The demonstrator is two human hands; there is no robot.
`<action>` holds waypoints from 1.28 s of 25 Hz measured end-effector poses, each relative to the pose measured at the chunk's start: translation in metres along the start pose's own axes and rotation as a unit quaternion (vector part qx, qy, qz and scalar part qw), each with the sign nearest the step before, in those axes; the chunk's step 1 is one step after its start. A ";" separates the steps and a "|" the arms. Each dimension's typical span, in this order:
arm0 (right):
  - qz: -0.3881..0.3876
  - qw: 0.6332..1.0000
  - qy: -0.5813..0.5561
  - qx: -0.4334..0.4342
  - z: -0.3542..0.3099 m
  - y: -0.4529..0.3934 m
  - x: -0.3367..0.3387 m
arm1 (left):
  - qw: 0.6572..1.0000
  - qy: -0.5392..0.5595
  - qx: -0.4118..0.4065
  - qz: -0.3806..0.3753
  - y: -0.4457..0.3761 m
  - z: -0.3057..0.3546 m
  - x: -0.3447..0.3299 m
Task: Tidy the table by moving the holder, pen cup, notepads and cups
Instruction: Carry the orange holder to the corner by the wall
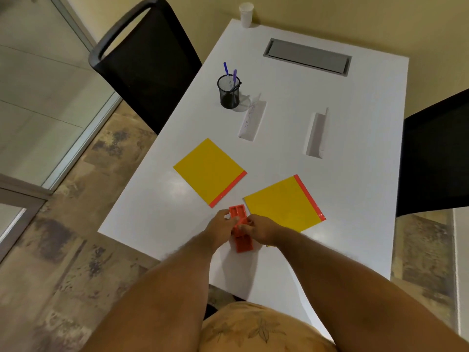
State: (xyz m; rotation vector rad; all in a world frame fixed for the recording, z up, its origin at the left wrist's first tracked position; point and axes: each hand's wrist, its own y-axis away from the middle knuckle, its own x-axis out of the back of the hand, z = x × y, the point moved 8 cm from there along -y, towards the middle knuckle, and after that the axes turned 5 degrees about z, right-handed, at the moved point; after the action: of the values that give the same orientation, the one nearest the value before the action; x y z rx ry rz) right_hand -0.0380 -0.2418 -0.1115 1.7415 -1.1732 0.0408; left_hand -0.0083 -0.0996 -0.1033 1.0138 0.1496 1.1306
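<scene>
A red plastic holder (240, 226) with compartments lies near the front edge of the white table (355, 161). My left hand (220, 227) grips its left side and my right hand (261, 228) grips its right side. Two yellow notepads with red spines lie just beyond: one to the left (209, 171), one to the right (283, 203). Farther back stands a black mesh pen cup (229, 92) with blue and purple pens. A white paper cup (246, 14) stands at the far corner.
Two white folded name cards (252, 120) (316, 134) stand mid-table. A grey cable hatch (307, 56) is set into the far end. Black chairs stand at the left (142, 62) and right (436, 158) sides of the table.
</scene>
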 end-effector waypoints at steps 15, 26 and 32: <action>0.283 0.879 -0.382 0.045 -0.022 0.100 0.021 | 0.954 0.261 -0.149 -0.022 0.065 0.038 0.031; 0.401 0.780 -0.480 0.018 0.082 0.231 0.002 | 0.938 0.268 -0.199 -0.088 0.152 0.043 -0.064; 0.445 0.767 -0.463 0.024 0.197 0.299 0.029 | 0.941 0.268 -0.198 -0.053 0.189 0.068 -0.173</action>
State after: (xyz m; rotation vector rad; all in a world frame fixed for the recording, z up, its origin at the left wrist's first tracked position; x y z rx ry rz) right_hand -0.3266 -0.4163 0.0132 1.0311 -2.6726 -0.2522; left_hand -0.1784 -0.2686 0.0098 0.3201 0.3904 1.2546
